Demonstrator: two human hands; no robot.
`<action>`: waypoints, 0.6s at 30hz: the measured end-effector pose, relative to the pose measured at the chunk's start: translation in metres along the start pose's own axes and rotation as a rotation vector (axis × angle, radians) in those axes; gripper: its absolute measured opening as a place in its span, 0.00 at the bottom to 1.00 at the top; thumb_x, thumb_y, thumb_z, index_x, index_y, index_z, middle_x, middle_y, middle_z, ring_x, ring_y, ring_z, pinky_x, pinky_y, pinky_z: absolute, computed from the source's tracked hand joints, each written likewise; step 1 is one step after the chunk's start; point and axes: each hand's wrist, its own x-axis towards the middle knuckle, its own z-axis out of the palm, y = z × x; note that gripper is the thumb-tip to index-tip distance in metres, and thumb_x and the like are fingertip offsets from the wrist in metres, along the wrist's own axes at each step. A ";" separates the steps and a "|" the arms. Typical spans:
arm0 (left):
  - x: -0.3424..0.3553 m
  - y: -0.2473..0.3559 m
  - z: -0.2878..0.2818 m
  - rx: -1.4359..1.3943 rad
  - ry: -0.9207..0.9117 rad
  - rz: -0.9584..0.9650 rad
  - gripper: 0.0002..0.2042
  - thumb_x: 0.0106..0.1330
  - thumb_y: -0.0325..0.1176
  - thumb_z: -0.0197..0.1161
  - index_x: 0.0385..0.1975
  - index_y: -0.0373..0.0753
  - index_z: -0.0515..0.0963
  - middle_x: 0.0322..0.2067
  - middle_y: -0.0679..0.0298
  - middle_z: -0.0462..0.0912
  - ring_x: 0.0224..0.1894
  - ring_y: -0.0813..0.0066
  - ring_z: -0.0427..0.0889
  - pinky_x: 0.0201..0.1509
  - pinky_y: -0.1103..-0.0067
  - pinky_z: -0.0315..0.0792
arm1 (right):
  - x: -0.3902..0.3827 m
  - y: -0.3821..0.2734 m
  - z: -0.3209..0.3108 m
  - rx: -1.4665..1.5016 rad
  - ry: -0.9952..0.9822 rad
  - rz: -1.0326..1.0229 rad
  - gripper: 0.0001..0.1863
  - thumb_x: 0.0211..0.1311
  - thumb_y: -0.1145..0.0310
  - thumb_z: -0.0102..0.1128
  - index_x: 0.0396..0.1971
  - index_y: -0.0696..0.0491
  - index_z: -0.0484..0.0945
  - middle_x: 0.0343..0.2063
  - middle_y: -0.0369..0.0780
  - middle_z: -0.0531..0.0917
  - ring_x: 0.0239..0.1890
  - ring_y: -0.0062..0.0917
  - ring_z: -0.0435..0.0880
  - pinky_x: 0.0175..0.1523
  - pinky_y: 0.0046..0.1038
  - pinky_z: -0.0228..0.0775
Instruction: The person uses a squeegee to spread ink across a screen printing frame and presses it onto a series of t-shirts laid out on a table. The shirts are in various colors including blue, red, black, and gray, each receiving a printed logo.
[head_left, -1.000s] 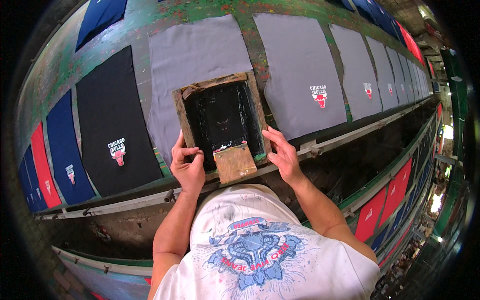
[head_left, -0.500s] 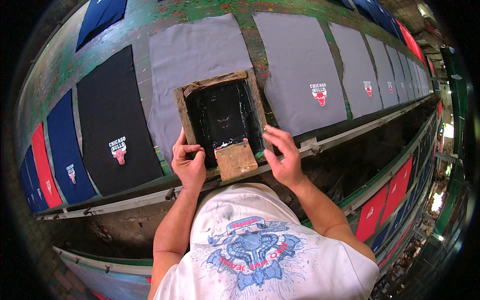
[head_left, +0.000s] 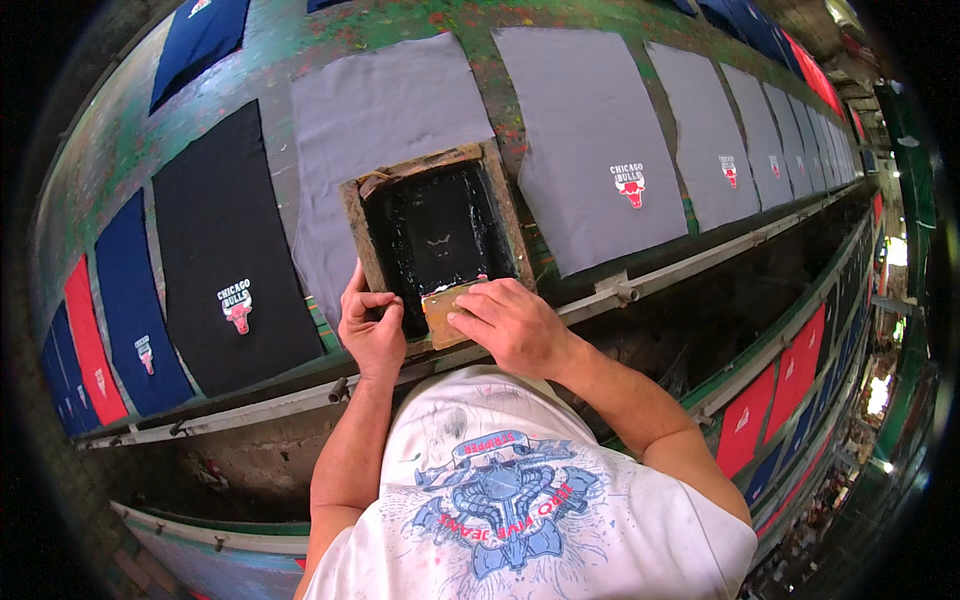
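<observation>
wooden frame (head_left: 428, 165) | i judge it stiff; grip side rails (head_left: 508, 215) | left hand (head_left: 372, 330) grasps frame, right hand (head_left: 517, 330) wooden block (head_left: 440, 320)

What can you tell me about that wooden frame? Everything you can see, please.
The wooden frame is four-sided, its brown wood rough and worn. A dark panel inside, smeared at its edges, bears a faint pale horned outline. The frame lies slightly askew over the near part of a grey cloth. The left hand holds its near left corner; a wooden block, gripped by the right hand, sits at its near end.
</observation>
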 end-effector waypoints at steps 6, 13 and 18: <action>0.008 0.026 -0.005 0.399 -0.052 0.174 0.33 0.62 0.19 0.74 0.71 0.35 0.80 0.70 0.46 0.82 0.74 0.48 0.78 0.78 0.62 0.71 | 0.035 0.034 -0.031 0.150 -0.292 0.004 0.18 0.60 0.77 0.66 0.51 0.58 0.89 0.45 0.44 0.90 0.51 0.43 0.89 0.61 0.42 0.83; 0.020 0.065 -0.016 1.034 -0.189 0.415 0.25 0.73 0.35 0.73 0.69 0.37 0.82 0.65 0.49 0.84 0.69 0.42 0.78 0.74 0.51 0.70 | 0.108 0.096 -0.021 0.151 -0.098 0.036 0.18 0.63 0.83 0.65 0.51 0.55 0.89 0.44 0.46 0.91 0.50 0.48 0.88 0.59 0.46 0.82; 0.020 0.073 -0.016 1.081 -0.234 0.387 0.23 0.73 0.32 0.72 0.67 0.36 0.82 0.63 0.50 0.85 0.69 0.42 0.79 0.72 0.51 0.70 | 0.116 0.103 -0.006 0.108 0.054 0.018 0.20 0.64 0.82 0.61 0.55 0.54 0.90 0.46 0.45 0.92 0.49 0.47 0.88 0.59 0.45 0.82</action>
